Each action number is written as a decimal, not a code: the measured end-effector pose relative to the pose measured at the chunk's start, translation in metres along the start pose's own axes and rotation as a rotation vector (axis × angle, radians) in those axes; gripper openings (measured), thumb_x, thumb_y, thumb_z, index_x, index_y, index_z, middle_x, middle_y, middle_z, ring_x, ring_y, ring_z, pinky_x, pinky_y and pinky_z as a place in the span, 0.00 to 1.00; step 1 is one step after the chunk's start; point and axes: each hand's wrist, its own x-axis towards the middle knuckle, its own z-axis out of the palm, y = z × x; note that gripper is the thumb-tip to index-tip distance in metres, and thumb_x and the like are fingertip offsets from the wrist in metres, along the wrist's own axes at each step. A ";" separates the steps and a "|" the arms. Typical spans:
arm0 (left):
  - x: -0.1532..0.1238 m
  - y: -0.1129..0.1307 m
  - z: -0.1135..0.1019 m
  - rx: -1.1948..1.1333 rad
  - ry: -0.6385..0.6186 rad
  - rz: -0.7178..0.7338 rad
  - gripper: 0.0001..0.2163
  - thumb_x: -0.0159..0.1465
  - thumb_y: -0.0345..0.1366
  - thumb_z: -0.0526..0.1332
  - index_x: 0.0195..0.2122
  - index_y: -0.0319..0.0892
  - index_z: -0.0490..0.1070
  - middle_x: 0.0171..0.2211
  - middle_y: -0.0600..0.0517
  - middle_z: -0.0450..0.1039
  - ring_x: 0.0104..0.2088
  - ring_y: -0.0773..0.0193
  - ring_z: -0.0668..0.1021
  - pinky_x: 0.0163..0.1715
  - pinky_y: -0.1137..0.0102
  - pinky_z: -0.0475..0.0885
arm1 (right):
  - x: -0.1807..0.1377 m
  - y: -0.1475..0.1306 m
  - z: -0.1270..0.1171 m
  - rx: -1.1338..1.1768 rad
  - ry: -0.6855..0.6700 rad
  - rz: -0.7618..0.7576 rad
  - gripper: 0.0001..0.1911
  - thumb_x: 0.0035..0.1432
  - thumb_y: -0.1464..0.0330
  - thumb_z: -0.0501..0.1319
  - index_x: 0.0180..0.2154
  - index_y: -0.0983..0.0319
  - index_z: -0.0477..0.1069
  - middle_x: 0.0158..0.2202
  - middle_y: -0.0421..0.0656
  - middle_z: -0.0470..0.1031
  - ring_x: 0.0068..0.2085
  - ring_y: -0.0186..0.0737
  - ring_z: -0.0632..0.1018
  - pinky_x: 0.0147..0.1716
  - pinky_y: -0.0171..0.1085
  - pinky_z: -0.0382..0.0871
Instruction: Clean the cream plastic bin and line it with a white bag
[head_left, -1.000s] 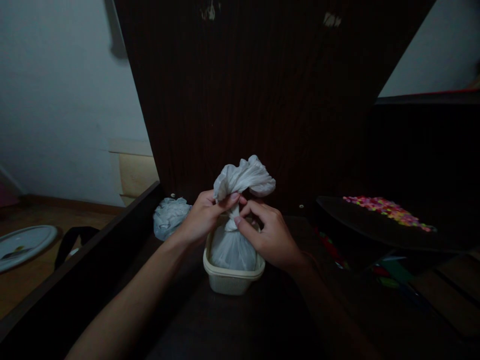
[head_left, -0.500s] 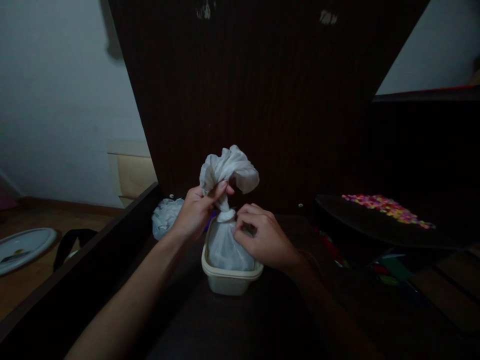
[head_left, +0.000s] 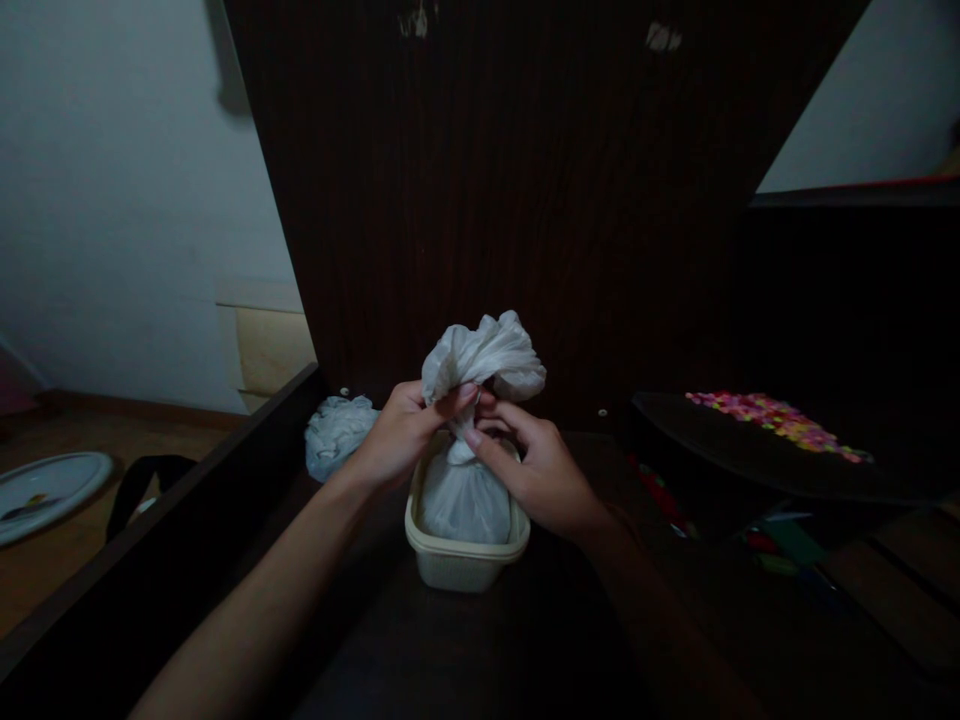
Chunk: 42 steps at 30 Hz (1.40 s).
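A white plastic bag [head_left: 466, 503] sits in a small cream basket [head_left: 469, 550], its neck twisted and its loose top flopping over to the right. My left hand [head_left: 411, 425] pinches the twisted neck between thumb and fingers, just under the gathered top. From the other side, my right hand [head_left: 536, 465] closes on the same neck slightly lower, its thumb pressed against the plastic. What the bag contains is hidden by the cloudy plastic.
A crumpled pale plastic bag [head_left: 337, 435] lies left of the basket, beside the raised dark wooden edge [head_left: 225, 480]. To the right is a dark surface with a colourful beaded patch [head_left: 780, 425]. A tall dark wooden panel [head_left: 510, 200] stands behind.
My right hand has moved up from beside the bag's body to its twisted neck. The gathered top has shifted right and slightly down, with my left hand still on it.
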 end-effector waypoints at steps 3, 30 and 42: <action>0.001 -0.001 0.000 -0.032 0.049 0.015 0.14 0.53 0.43 0.76 0.34 0.39 0.82 0.30 0.49 0.81 0.31 0.62 0.80 0.33 0.71 0.74 | 0.000 -0.001 -0.001 -0.039 -0.008 -0.004 0.10 0.62 0.67 0.62 0.45 0.62 0.74 0.40 0.46 0.82 0.40 0.41 0.82 0.41 0.39 0.75; 0.005 0.000 -0.002 0.073 0.174 0.064 0.15 0.51 0.46 0.76 0.31 0.38 0.83 0.33 0.49 0.82 0.33 0.63 0.78 0.34 0.72 0.70 | -0.002 -0.007 -0.006 -0.364 -0.037 -0.107 0.07 0.53 0.72 0.68 0.33 0.59 0.71 0.32 0.39 0.69 0.33 0.37 0.71 0.34 0.36 0.66; 0.009 0.002 -0.006 -0.002 0.153 0.057 0.15 0.52 0.46 0.76 0.30 0.38 0.83 0.30 0.51 0.80 0.32 0.66 0.77 0.34 0.75 0.69 | -0.003 -0.007 -0.008 -0.339 -0.082 -0.081 0.11 0.61 0.70 0.65 0.47 0.61 0.72 0.33 0.39 0.72 0.36 0.38 0.73 0.37 0.38 0.67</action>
